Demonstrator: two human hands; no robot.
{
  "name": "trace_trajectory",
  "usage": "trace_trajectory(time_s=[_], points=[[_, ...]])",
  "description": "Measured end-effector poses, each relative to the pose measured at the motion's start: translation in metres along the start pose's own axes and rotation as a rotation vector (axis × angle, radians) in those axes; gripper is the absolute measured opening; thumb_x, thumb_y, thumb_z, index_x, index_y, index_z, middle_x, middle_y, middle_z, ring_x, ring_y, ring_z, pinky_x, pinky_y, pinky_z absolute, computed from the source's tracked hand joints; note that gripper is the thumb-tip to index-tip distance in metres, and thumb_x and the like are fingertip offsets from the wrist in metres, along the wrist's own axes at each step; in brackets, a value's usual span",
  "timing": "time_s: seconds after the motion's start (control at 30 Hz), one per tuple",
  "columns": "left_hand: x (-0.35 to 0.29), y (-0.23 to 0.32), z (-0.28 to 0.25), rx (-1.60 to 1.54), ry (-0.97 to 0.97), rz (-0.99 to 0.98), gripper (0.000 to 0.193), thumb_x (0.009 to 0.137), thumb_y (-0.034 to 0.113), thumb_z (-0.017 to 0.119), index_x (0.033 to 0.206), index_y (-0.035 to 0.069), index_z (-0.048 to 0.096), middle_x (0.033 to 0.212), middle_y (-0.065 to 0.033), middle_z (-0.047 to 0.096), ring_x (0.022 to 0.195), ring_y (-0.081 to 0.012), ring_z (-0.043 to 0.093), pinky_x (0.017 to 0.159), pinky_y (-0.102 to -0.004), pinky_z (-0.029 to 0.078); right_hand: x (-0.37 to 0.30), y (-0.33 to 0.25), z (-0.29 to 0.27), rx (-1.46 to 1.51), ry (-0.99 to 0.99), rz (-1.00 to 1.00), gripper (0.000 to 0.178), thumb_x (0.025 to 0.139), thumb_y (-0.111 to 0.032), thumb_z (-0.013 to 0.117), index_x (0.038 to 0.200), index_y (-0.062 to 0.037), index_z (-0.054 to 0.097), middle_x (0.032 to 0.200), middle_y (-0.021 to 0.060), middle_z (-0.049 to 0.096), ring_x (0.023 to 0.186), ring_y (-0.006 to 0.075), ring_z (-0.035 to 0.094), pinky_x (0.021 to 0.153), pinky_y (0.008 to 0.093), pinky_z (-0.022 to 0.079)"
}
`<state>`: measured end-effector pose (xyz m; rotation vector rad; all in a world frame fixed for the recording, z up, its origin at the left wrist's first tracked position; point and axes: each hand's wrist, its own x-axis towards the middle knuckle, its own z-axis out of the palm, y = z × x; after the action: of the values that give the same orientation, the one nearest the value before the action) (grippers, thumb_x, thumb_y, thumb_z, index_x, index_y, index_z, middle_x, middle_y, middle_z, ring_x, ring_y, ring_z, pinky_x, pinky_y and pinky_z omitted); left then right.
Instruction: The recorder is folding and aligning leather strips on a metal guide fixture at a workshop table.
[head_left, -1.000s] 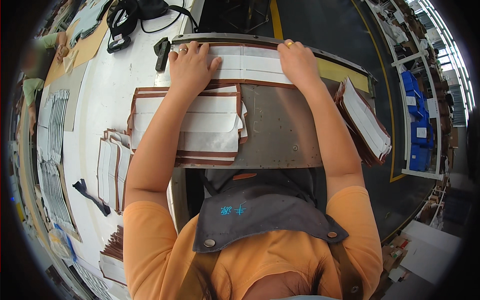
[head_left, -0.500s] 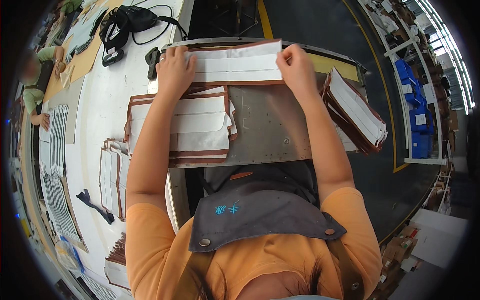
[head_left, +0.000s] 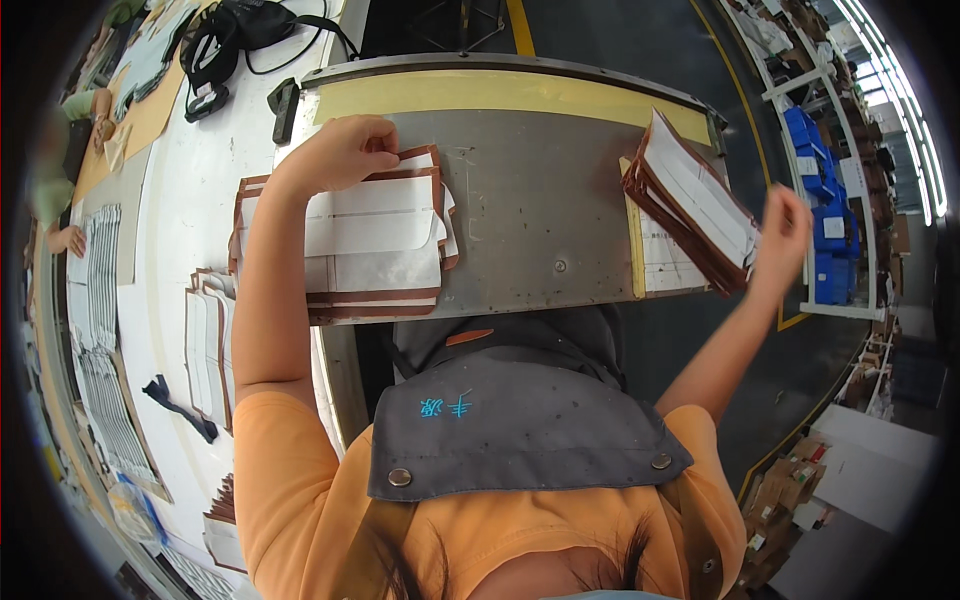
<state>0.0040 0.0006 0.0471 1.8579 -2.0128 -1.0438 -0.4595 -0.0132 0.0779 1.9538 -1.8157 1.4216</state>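
Note:
White flat pieces with brown edges lie in a stack (head_left: 372,272) on the left of the grey metal table (head_left: 520,215). My left hand (head_left: 345,155) is over that stack's far edge, thumb and forefinger pinched together at the brown border; whatever is between the fingertips is hidden. Toward the right edge of the table, a second stack (head_left: 690,190) of similar pieces lies at a slant. My right hand (head_left: 785,235) is just right of this stack, fingers loosely bent and slightly blurred, with nothing visible in them.
A printed sheet (head_left: 665,250) lies partly under the slanted stack. Yellow tape (head_left: 450,95) runs along the table's far edge. On the white table (head_left: 170,330) at left are more pieces, a dark strap (head_left: 180,408) and a black bag (head_left: 255,22). Another person's hand (head_left: 72,240) rests by striped pieces. Blue bins (head_left: 830,230) stand right.
The white piece held between both hands at the table's far side is gone from there. My right hand has swung right and nearer, beside the slanted stack. My left hand came nearer, onto the left stack.

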Motion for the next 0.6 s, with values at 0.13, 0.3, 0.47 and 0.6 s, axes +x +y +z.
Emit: trace_trajectory(time_s=[0.13, 0.3, 0.47, 0.6], points=[[-0.003, -0.003, 0.005, -0.174, 0.058, 0.259, 0.009, 0.08, 0.01, 0.063, 0.08, 0.002, 0.058, 0.076, -0.001, 0.054, 0.071, -0.0112, 0.05, 0.063, -0.0243, 0.039, -0.039, -0.117, 0.094, 0.439, -0.738, 0.209, 0.028, 0.087, -0.028, 0.059, 0.1, -0.0037, 0.064, 0.09, 0.0113, 0.067, 0.081, 0.0199, 0.064, 0.075, 0.0319, 0.049], [0.002, 0.009, 0.011, -0.129, 0.284, 0.386, 0.006, 0.079, 0.005, 0.062, 0.082, 0.0, 0.061, 0.079, -0.0053, 0.058, 0.075, -0.0151, 0.052, 0.071, -0.0268, 0.041, -0.057, -0.17, 0.165, 0.627, -0.93, -0.029, 0.023, 0.085, -0.023, 0.062, 0.09, -0.0009, 0.064, 0.071, 0.0079, 0.065, 0.062, 0.0146, 0.058, 0.059, 0.0288, 0.045], [0.016, -0.004, 0.014, 0.043, 0.787, 0.447, 0.017, 0.087, 0.01, 0.055, 0.1, 0.002, 0.06, 0.096, -0.0122, 0.06, 0.092, -0.0262, 0.057, 0.084, -0.0327, 0.042, -0.038, -0.18, 0.166, 0.805, -0.828, 0.112, 0.019, 0.086, -0.019, 0.06, 0.083, 0.0001, 0.061, 0.062, 0.001, 0.056, 0.056, 0.0064, 0.047, 0.053, 0.0243, 0.039], [0.023, -0.023, 0.013, 0.09, 0.805, 0.27, 0.025, 0.093, 0.018, 0.048, 0.113, 0.006, 0.056, 0.102, -0.0144, 0.061, 0.095, -0.0317, 0.058, 0.083, -0.0371, 0.044, -0.015, -0.155, 0.183, 0.822, -0.583, 0.098, 0.016, 0.084, -0.015, 0.059, 0.079, 0.0002, 0.059, 0.06, 0.0029, 0.055, 0.055, 0.0075, 0.049, 0.052, 0.0243, 0.04]])
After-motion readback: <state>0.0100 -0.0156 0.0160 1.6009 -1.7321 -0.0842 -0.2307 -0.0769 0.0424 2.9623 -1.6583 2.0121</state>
